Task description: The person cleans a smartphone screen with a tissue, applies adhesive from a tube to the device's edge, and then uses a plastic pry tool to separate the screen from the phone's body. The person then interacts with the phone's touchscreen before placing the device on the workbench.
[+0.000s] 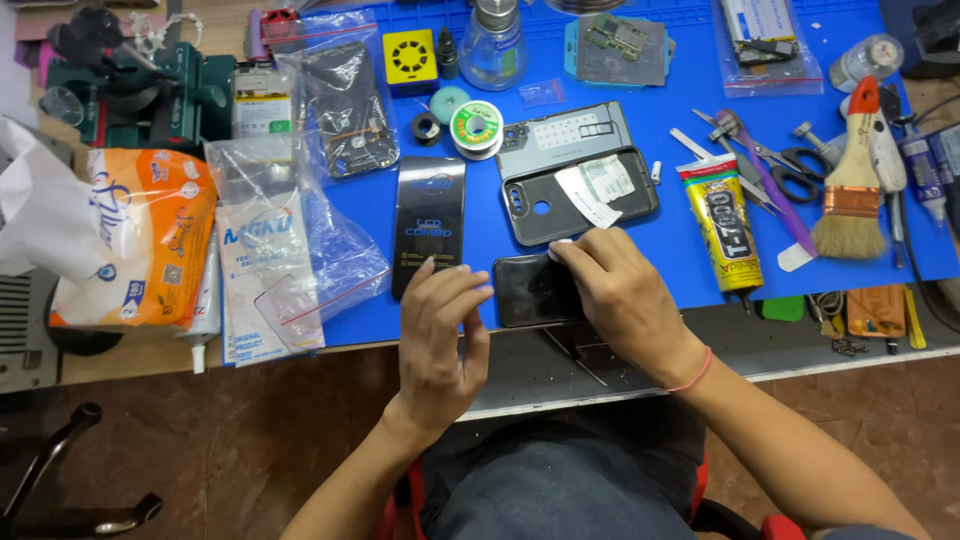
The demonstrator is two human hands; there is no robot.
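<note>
A dark phone lies flat at the near edge of the blue work mat. My right hand rests on its right side, fingertips pressing near its top right corner. My left hand is at the phone's left edge, fingers curled, touching that edge; whether it grips the phone I cannot tell. Just beyond lie a dark phone frame with paper scraps in it and a grey back cover. A black flat box lies to the left.
A yellow glue tube, paint brush, scissors and tweezers lie right. Clear bags, an orange tissue pack, a solder spool, a glass bottle and a green clamp tool sit left and behind.
</note>
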